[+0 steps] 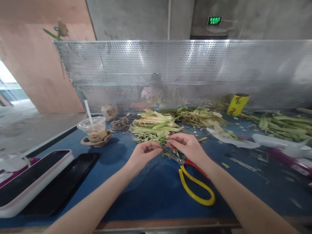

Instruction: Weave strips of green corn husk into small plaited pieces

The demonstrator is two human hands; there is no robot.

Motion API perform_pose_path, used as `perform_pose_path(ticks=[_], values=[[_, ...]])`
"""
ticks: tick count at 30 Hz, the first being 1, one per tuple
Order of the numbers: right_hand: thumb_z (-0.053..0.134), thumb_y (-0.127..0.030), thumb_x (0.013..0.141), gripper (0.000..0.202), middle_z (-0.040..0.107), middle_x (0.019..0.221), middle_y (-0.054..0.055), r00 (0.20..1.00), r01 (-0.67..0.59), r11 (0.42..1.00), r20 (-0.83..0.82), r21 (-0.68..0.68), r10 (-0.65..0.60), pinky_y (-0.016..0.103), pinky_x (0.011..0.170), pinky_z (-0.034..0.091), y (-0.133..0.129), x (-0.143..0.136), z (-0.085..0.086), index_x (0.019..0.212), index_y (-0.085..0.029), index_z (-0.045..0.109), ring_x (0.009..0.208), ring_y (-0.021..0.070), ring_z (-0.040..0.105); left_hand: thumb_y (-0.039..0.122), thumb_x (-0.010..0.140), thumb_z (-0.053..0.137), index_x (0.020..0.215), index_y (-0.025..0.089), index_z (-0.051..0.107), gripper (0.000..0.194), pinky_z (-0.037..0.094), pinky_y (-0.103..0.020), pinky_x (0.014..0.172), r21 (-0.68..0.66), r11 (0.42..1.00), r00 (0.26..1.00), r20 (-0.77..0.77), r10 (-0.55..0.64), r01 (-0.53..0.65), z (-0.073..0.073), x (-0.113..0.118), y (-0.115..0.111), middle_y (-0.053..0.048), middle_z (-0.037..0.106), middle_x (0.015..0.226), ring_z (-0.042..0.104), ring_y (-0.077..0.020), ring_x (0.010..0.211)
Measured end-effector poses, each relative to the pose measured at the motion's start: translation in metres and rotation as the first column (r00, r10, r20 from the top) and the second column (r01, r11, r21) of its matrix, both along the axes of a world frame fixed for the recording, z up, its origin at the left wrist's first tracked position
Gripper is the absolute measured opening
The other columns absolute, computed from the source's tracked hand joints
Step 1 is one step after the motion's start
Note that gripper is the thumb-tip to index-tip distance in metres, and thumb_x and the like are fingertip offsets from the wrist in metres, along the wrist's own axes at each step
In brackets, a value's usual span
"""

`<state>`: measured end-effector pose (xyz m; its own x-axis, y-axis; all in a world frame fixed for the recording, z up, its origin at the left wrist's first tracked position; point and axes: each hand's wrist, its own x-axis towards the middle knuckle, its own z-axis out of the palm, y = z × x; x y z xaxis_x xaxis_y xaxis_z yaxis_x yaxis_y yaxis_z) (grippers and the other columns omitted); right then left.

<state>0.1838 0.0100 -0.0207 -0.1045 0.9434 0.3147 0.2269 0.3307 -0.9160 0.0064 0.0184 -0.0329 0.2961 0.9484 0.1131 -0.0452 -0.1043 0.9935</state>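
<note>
We Worked Close Over the Table [143, 201]

Husks [154, 123] lay at twelve o'clock from our hands, and the scissors [180, 161] at five, partly behind our right wrist. Our left hand [147, 152] came in from seven o'clock, our right hand [188, 145] from four, both narrow, thumbs to fingertips. Between them sat the sprig [162, 139], seemingly pinched from both sides. We judged the step to be fine handling of it; the next move called for a light, steady pinch.
</note>
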Motion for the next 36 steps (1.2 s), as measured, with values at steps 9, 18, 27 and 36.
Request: perform_pose_path(ticks=[9,18,27,36], values=[[0.051,-0.024,0.076,0.029,0.072,0.09,0.006,0.998,-0.062,0.997,-0.001,-0.041,0.062,0.035,0.08,0.049,0.0028,0.002,0.0009,0.101,-0.018,0.064,0.088,0.0197,0.065,0.03,0.063,0.072,0.075,0.013,0.063,0.023,0.039,-0.019,0.054,-0.061,0.998,0.994,0.104,0.03,-0.023,-0.0017,-0.0012,0.0047,0.001,0.059,0.061,0.048,-0.0064,0.055],[0.05,-0.033,0.079,0.023,0.071,0.086,0.006,1.0,0.022,0.995,-0.008,-0.102,-0.023,0.033,0.072,0.049,0.0039,-0.0006,0.0008,0.092,-0.018,0.062,0.079,0.0194,0.066,0.034,0.059,0.074,0.074,0.014,0.063,0.026,0.04,-0.02,0.054,-0.06,0.997,0.993,0.107,0.055,-0.049,-0.0019,-0.0005,0.0045,0.001,0.058,0.061,0.051,-0.0083,0.057],[0.055,-0.033,0.075,0.016,0.067,0.066,0.002,0.998,0.049,0.999,0.038,-0.018,-0.048,0.031,0.069,0.047,0.0028,0.0014,-0.0012,0.077,-0.02,0.061,0.068,0.0177,0.063,0.03,0.06,0.073,0.075,0.014,0.066,0.024,0.042,-0.021,0.061,0.005,0.999,0.999,-0.041,0.034,-0.034,-0.0005,0.0008,0.0006,-0.001,0.066,0.068,0.056,-0.0093,0.06],[0.054,-0.034,0.075,0.018,0.067,0.062,0.002,0.994,0.081,0.996,0.073,-0.033,-0.078,0.029,0.064,0.046,0.0004,0.0012,0.0028,0.068,-0.02,0.061,0.063,0.0171,0.062,0.039,0.067,0.066,0.077,0.013,0.067,0.028,0.045,-0.025,0.068,0.15,0.978,0.982,-0.1,0.158,-0.142,0.0012,-0.0022,0.0031,-0.005,0.069,0.077,0.061,-0.0154,0.074]])
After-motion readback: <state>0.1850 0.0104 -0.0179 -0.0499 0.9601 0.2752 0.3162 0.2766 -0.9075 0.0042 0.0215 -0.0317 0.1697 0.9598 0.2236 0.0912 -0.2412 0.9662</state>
